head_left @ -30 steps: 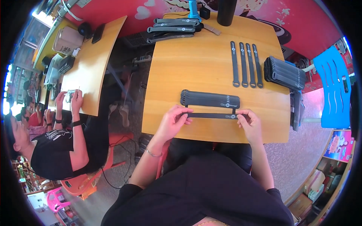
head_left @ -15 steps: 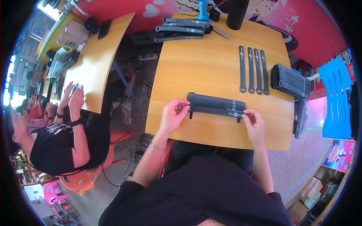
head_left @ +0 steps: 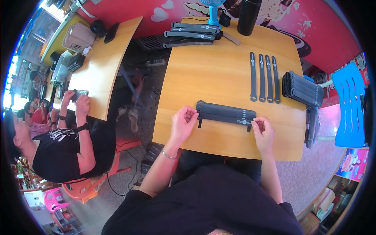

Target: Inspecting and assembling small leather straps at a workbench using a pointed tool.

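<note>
A row of several dark grey straps [head_left: 225, 111] lies side by side near the front of the wooden table [head_left: 211, 74]. My left hand [head_left: 183, 122] pinches the left end of the nearest strap. My right hand [head_left: 263, 130] pinches its right end, by the small buckle. Both hands rest on the tabletop at the strap's ends.
Several loose straps [head_left: 264, 77] lie upright in a row farther right, next to a stacked bundle [head_left: 302, 88]. More straps [head_left: 190, 34], a blue fan base [head_left: 212, 17] and a black bottle [head_left: 249, 16] stand at the back. A person in black [head_left: 58, 145] sits at the left table; a blue chair [head_left: 350, 105] stands right.
The strap held between my hands has moved up against the laid-out row. The person at left lowered their hands, which now hold a phone.
</note>
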Available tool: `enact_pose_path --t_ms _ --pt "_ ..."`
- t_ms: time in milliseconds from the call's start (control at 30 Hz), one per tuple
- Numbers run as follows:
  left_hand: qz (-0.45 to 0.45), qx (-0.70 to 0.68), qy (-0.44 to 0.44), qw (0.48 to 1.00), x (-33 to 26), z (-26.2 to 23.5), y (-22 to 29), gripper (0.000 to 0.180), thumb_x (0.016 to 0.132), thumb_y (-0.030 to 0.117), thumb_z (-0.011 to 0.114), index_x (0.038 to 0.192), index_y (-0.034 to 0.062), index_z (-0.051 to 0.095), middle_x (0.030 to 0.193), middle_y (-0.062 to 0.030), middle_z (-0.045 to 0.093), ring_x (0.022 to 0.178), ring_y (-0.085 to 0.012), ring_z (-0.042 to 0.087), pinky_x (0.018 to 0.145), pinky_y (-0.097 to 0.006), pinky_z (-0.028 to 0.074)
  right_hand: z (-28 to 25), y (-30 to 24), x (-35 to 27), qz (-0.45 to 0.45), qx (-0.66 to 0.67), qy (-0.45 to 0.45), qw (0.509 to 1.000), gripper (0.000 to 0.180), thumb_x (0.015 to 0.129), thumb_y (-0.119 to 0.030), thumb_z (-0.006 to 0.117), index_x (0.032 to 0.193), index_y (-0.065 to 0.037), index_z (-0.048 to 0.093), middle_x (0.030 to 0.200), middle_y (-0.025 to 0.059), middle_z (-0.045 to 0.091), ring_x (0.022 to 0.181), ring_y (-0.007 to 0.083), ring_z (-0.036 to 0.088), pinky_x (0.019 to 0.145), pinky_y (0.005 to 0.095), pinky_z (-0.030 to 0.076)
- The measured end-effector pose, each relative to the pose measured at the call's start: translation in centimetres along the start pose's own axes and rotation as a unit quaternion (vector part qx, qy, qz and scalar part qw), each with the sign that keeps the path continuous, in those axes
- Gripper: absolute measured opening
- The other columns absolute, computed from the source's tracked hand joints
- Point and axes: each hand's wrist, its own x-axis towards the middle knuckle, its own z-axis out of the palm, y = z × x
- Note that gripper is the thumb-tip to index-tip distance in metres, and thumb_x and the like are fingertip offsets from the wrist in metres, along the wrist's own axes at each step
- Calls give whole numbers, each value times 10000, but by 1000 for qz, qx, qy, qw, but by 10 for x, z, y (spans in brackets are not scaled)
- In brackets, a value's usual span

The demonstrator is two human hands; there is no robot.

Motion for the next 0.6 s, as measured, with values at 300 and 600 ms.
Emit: enact_pose_path --t_ms 300,600 --pt "-2 13 0 1000 4 0 2 45 818 -12 640 825 -11 595 680 0 587 599 -37 526 551 -184 449 2 4 4 -11 -21 7 1000 78 859 -7 626 912 -28 572 747 -46 536 648 17 473 588 158 388" --pt "-1 10 6 1000 3 2 1 56 814 -10 644 818 -8 589 673 0 581 584 -36 519 539 -186 442 3 2 4 -6 -39 11 999 92 842 -2 640 903 -28 576 738 -40 536 633 20 469 572 158 391"
